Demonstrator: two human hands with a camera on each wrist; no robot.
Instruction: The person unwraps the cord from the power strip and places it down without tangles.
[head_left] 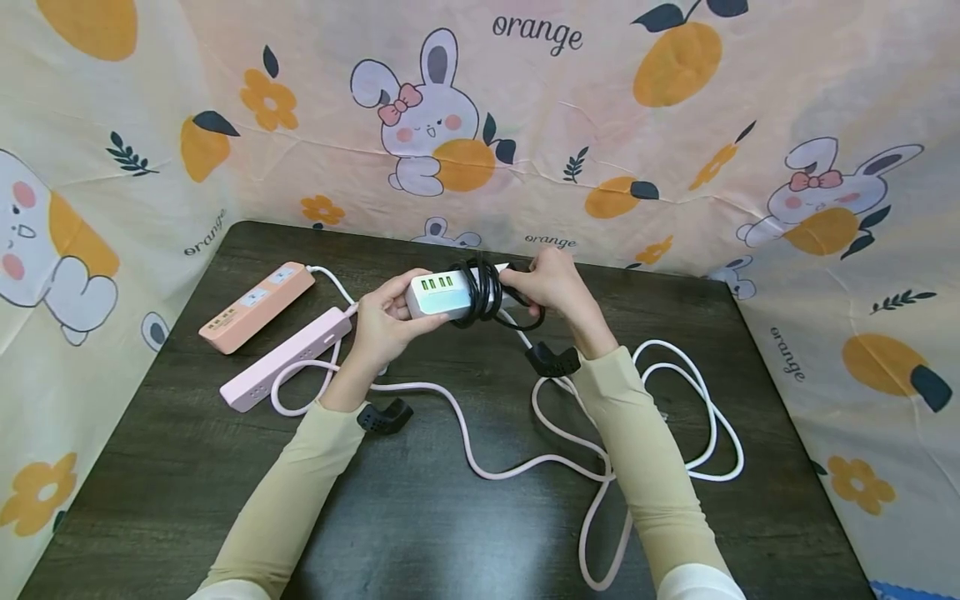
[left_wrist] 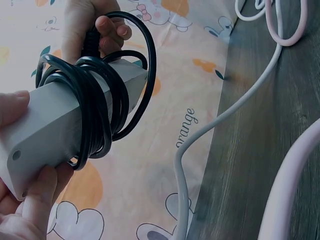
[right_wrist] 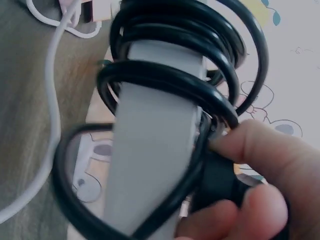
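A white power strip (head_left: pixel 441 294) with a row of small green USB ports is held up above the dark table. My left hand (head_left: pixel 384 321) grips its left end, thumb on one side and fingers on the other. Several loops of black cord (head_left: pixel 483 293) wrap its middle. At the strip's right end, my right hand (head_left: pixel 553 282) pinches the thick black end (right_wrist: pixel 215 182) of that cord, which looks like a plug. In the right wrist view, a loose black loop hangs beside the strip (right_wrist: pixel 150 145). The left wrist view shows the wound cord (left_wrist: pixel 92 110) close up.
On the table (head_left: pixel 435 533), an orange power strip (head_left: pixel 258 307) and a pink power strip (head_left: pixel 288 358) lie at the left. A long pale cord (head_left: pixel 517 475) runs from there to the right, coiling near the right forearm. A patterned cloth (head_left: pixel 555 125) stands behind the table.
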